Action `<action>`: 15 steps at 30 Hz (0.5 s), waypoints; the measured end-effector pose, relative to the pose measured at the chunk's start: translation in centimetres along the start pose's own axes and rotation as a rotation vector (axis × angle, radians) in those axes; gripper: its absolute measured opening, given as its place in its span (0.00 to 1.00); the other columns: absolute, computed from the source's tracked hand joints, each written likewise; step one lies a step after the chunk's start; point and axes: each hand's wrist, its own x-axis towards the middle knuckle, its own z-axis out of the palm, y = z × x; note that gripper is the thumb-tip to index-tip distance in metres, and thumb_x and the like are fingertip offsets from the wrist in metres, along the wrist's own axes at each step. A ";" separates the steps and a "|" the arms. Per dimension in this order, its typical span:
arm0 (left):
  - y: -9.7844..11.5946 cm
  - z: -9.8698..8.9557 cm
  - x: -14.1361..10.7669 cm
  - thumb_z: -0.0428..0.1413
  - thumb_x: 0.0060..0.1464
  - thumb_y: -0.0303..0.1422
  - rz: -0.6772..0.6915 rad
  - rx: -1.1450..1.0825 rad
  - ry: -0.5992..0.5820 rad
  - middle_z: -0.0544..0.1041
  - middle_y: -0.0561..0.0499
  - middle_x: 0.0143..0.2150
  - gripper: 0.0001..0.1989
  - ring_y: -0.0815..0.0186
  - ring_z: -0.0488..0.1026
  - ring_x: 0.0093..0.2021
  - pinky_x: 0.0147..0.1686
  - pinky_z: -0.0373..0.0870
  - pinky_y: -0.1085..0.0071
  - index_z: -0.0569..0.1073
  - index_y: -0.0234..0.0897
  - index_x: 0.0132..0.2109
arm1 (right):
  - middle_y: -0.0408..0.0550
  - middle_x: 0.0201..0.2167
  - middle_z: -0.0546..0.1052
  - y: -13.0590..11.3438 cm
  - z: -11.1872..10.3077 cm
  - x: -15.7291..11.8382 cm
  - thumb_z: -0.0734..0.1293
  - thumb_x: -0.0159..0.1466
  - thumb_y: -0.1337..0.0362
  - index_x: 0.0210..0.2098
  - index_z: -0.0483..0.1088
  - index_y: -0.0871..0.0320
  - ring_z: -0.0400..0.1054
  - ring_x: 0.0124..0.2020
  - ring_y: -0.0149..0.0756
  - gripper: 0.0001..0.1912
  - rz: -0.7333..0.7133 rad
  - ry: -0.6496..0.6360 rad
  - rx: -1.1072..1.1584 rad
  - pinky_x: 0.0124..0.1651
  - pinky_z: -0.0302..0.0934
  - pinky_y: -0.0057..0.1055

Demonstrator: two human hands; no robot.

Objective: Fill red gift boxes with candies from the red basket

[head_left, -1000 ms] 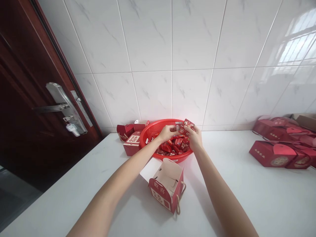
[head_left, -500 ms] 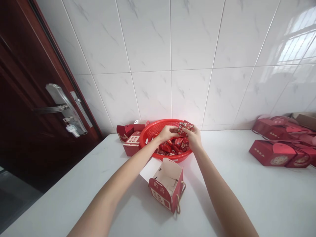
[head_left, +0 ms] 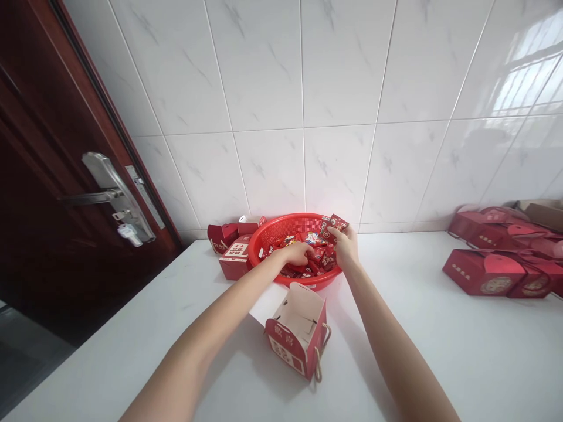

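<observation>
A red plastic basket (head_left: 281,223) with perforated sides stands against the wall, holding many small red wrapped packets (head_left: 303,268). My left hand (head_left: 297,254) is down inside it, fingers curled closed onto a red wrapped packet; the fingertips are partly hidden. Over the basket's right rim, my right hand (head_left: 346,243) pinches patterned red packets (head_left: 335,224) between thumb and fingers. Between my forearms sits an open red gift box (head_left: 290,346), its pale inside bare, its white lid flap folded back to the left and a rope handle on its right side.
More red gift boxes (head_left: 235,258) are grouped left of the basket. Several closed red boxes (head_left: 488,274) lie along the right side of the white table (head_left: 396,305). A tiled wall (head_left: 268,170) rises behind, and a dark red door (head_left: 53,176) with keys in its lock is at left.
My left hand has come away from the packets in my right hand and moved down into the basket. My right hand keeps its packets at nearly the same place.
</observation>
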 end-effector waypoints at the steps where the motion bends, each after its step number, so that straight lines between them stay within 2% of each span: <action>1: 0.2 -0.1 -0.1 0.57 0.29 0.19 -0.006 0.010 -0.017 0.81 0.54 0.26 0.16 0.63 0.74 0.27 0.27 0.65 0.73 0.80 0.43 0.26 | 0.40 0.26 0.79 -0.1 0.0 0.0 0.73 0.45 0.66 0.30 0.71 0.55 0.75 0.31 0.38 0.13 0.003 0.003 -0.003 0.37 0.71 0.34; 6: 1.6 -0.7 -1.0 0.63 0.33 0.27 -0.032 0.065 -0.189 0.80 0.53 0.26 0.08 0.61 0.74 0.27 0.25 0.65 0.70 0.81 0.43 0.26 | 0.39 0.26 0.79 -0.3 0.2 -0.2 0.72 0.44 0.66 0.29 0.71 0.55 0.74 0.30 0.37 0.12 0.020 0.012 -0.017 0.35 0.70 0.32; 10: 2.3 -0.3 -1.1 0.65 0.29 0.28 -0.039 0.105 -0.335 0.81 0.54 0.29 0.19 0.61 0.73 0.24 0.25 0.65 0.69 0.83 0.46 0.36 | 0.40 0.26 0.79 -0.5 0.2 -0.3 0.73 0.44 0.66 0.30 0.71 0.55 0.74 0.30 0.38 0.13 0.042 0.030 -0.041 0.33 0.69 0.31; 12: 2.3 0.0 -1.0 0.64 0.30 0.27 -0.038 0.131 -0.347 0.81 0.54 0.28 0.20 0.62 0.72 0.24 0.26 0.65 0.69 0.82 0.46 0.36 | 0.40 0.26 0.79 -0.5 0.1 -0.3 0.73 0.43 0.67 0.30 0.71 0.55 0.74 0.30 0.38 0.13 0.052 0.036 -0.052 0.32 0.69 0.31; 15: 2.1 0.2 -0.9 0.63 0.32 0.27 -0.023 0.169 -0.317 0.79 0.55 0.27 0.16 0.63 0.72 0.25 0.27 0.63 0.70 0.81 0.45 0.33 | 0.40 0.26 0.79 -0.6 0.1 -0.3 0.73 0.43 0.66 0.30 0.71 0.55 0.74 0.30 0.38 0.13 0.055 0.039 -0.055 0.32 0.69 0.31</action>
